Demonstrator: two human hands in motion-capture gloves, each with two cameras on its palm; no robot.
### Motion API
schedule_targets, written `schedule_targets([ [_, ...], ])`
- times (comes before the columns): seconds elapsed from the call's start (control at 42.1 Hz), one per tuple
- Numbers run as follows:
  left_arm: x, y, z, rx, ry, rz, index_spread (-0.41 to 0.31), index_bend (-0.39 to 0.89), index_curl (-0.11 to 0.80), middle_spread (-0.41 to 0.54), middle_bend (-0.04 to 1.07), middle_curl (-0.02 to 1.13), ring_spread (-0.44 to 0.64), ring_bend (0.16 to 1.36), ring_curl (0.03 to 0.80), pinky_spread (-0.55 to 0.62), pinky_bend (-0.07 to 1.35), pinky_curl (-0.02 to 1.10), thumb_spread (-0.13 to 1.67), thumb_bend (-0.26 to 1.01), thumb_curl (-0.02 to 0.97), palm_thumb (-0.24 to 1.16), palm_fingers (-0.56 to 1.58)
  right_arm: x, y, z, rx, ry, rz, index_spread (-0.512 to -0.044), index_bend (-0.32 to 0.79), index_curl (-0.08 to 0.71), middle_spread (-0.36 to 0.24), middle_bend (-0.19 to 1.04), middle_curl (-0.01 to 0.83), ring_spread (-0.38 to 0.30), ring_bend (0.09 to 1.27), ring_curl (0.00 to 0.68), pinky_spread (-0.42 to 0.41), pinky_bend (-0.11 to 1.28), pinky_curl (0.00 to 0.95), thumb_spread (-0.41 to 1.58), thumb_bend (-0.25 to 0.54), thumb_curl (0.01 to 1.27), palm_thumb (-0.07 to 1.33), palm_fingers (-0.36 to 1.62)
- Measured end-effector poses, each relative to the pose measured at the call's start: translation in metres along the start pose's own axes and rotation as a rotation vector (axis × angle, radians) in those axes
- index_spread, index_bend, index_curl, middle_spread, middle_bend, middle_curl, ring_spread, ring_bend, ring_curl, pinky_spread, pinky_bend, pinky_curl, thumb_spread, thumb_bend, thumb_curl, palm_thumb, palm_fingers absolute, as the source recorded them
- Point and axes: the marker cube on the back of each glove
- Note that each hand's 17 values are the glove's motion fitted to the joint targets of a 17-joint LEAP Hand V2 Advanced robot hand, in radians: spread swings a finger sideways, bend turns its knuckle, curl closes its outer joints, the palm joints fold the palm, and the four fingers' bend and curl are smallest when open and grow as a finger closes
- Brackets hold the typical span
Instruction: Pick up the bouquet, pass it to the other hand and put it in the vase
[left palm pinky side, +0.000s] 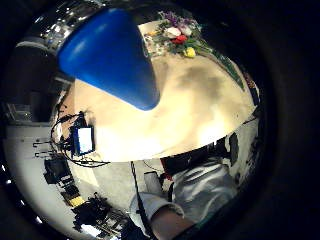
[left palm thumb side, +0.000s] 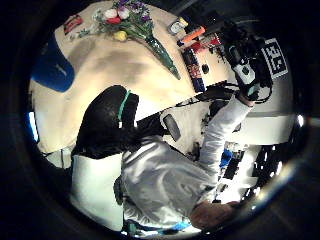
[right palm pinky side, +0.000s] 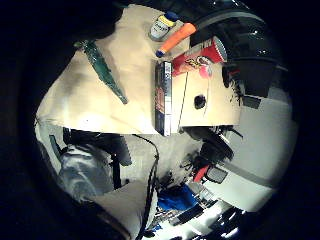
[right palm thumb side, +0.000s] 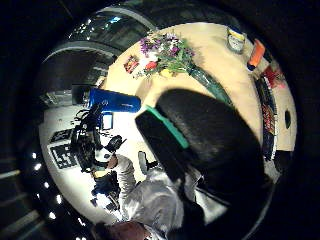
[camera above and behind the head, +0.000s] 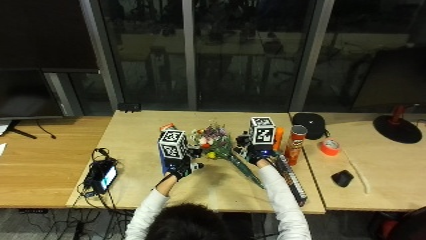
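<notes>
The bouquet (camera above and behind the head: 219, 147) lies flat on the table (camera above and behind the head: 140, 135) in the middle of the outside view, flowers toward the top of the picture and the long green stem slanting down to the lower right. The right hand (camera above and behind the head: 256, 154) sits just beside the stem, so it looks nearer than the left hand (camera above and behind the head: 181, 167), which is at the lower left near the blue vase (left palm pinky side: 112, 55). Neither hand seems to hold anything, but I cannot tell how wide the fingers are.
</notes>
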Motion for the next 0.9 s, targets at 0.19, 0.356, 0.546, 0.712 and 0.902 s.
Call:
schedule_targets([
  [0.19, 0.007, -0.002, -0.002, 0.011, 0.013, 0.020, 0.001, 0.16, 0.130, 0.114, 0.30, 0.20, 0.20, 0.47, 0.184, 0.21, 0.25, 0.16, 0.78, 0.19, 0.149, 0.39, 0.51, -0.001, 0.027, -0.016, 0.042, -0.004, -0.007, -0.307, 0.07, 0.031, 0.046, 0.19, 0.092, 0.082, 0.50, 0.164, 0.180, 0.57, 0.213, 0.83, 0.124, 0.07, 0.23, 0.15],
  [0.356, 0.006, 0.001, -0.007, 0.018, 0.002, 0.043, 0.002, 0.16, 0.180, 0.135, 0.28, 0.24, 0.24, 0.47, 0.211, 0.25, 0.24, 0.20, 0.94, 0.15, 0.197, 0.42, 0.50, 0.002, 0.023, -0.025, 0.073, -0.048, -0.028, -0.350, 0.08, 0.050, 0.054, 0.23, 0.154, 0.091, 0.56, 0.203, 0.203, 0.59, 0.247, 1.02, 0.094, 0.10, 0.23, 0.17],
  [0.546, -0.003, 0.001, -0.003, 0.033, 0.034, 0.032, 0.002, 0.15, 0.220, 0.145, 0.26, 0.28, 0.26, 0.47, 0.229, 0.26, 0.22, 0.23, 1.02, 0.09, 0.239, 0.43, 0.49, 0.007, 0.004, -0.028, 0.105, -0.095, 0.017, -0.303, 0.03, 0.035, 0.063, 0.33, 0.229, 0.068, 0.68, 0.253, 0.213, 0.64, 0.278, 1.14, 0.099, 0.15, 0.30, 0.36],
  [0.712, -0.003, 0.007, 0.001, 0.032, 0.045, 0.036, 0.002, 0.15, 0.244, 0.148, 0.25, 0.30, 0.28, 0.47, 0.240, 0.28, 0.21, 0.26, 1.05, 0.05, 0.268, 0.45, 0.48, 0.030, -0.006, -0.019, 0.084, -0.119, 0.120, -0.239, 0.05, 0.047, 0.067, 0.35, 0.273, 0.050, 0.72, 0.294, 0.207, 0.67, 0.312, 1.18, 0.090, 0.18, 0.36, 0.38],
  [0.902, -0.003, 0.010, 0.005, 0.026, 0.030, 0.053, 0.002, 0.15, 0.263, 0.150, 0.24, 0.33, 0.28, 0.47, 0.251, 0.29, 0.20, 0.28, 1.07, 0.01, 0.292, 0.47, 0.47, 0.051, -0.022, 0.001, 0.065, -0.203, 0.169, -0.205, 0.03, 0.040, 0.074, 0.36, 0.302, 0.029, 0.77, 0.323, 0.184, 0.71, 0.335, 1.18, 0.065, 0.22, 0.41, 0.43],
])
